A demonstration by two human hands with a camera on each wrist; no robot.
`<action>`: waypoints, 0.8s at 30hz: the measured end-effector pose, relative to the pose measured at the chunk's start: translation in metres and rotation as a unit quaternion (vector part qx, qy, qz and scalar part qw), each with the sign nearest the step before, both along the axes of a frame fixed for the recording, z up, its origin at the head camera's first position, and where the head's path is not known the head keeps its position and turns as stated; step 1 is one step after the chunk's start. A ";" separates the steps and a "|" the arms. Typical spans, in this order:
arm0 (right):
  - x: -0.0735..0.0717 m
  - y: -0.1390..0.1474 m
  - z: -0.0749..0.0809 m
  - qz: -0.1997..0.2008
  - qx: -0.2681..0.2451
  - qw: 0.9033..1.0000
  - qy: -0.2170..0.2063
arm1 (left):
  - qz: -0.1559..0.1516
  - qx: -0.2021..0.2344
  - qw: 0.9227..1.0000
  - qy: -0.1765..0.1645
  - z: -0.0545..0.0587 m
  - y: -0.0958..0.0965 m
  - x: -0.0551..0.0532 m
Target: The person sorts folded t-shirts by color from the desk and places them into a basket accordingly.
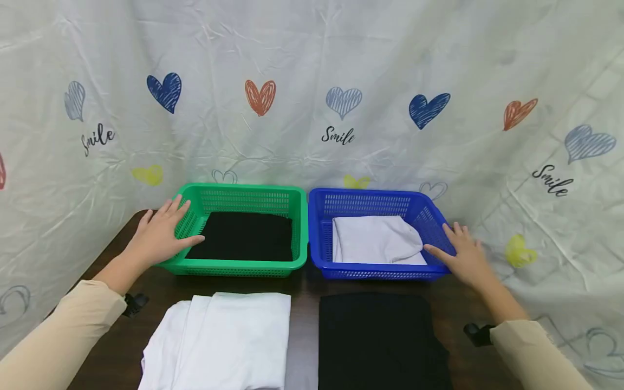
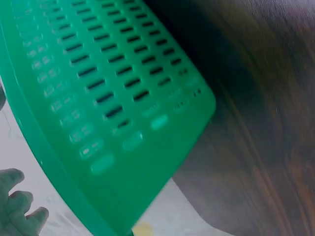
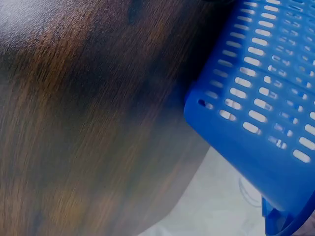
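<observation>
Green basket [image 1: 244, 265] holds black cloth [image 1: 246, 235]; blue basket [image 1: 370, 267] holds white cloth [image 1: 372, 241]. Left hand [image 1: 158, 233] and right hand [image 1: 464, 257], fingers loosely spread, are at the baskets' outer sides.

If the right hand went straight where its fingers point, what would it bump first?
Most likely the blue basket: the right hand is at its side rim, pointing across. Depth is unclear, though; passing above, it would probably meet the heart-patterned cloth behind.
</observation>
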State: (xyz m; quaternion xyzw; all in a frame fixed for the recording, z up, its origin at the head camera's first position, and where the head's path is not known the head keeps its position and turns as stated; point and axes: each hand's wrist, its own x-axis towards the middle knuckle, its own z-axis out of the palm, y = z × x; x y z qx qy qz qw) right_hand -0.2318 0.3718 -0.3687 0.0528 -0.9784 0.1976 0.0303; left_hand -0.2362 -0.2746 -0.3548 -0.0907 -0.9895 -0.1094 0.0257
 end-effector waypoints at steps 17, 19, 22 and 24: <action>0.010 -0.009 -0.007 0.013 -0.007 1.000 0.014 | -0.024 0.023 0.999 0.010 -0.005 0.041 0.013; 0.012 -0.010 -0.007 0.018 -0.013 1.000 0.015 | -0.028 0.024 0.999 0.008 -0.007 0.046 0.014; 0.017 -0.010 -0.007 0.024 -0.026 0.999 0.012 | -0.034 0.026 0.999 0.010 -0.009 0.053 0.013; 0.020 -0.009 -0.007 0.025 -0.031 0.999 0.011 | -0.038 0.029 0.999 0.012 -0.011 0.057 0.013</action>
